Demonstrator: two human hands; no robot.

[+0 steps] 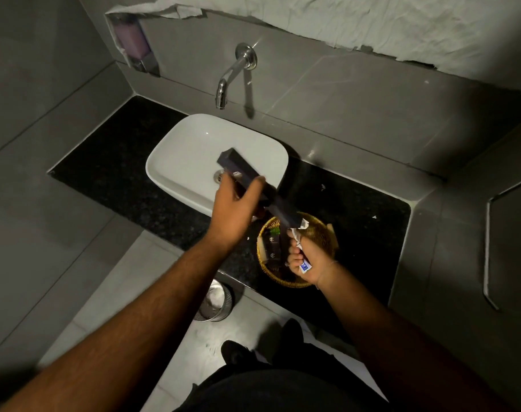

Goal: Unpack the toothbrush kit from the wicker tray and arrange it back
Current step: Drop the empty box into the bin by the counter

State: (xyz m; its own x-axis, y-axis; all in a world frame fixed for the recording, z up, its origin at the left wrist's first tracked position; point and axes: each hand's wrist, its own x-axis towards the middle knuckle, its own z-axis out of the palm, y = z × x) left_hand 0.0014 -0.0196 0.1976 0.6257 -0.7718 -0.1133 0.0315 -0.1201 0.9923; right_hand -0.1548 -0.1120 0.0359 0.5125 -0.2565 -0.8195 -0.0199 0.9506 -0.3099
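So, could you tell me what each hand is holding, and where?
Left hand grips the dark box mid-length; right hand holds a small toothpaste tube around its middle.

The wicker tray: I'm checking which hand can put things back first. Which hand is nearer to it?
Right. The right hand is directly over the wicker tray, gripping a small packet; the left hand holds the dark box up beside the sink.

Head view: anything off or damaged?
Yes. The pale sheet over the wall above the tap is torn and ragged along its lower edge, baring the tile. Left hand and right hand hold kit items normally.
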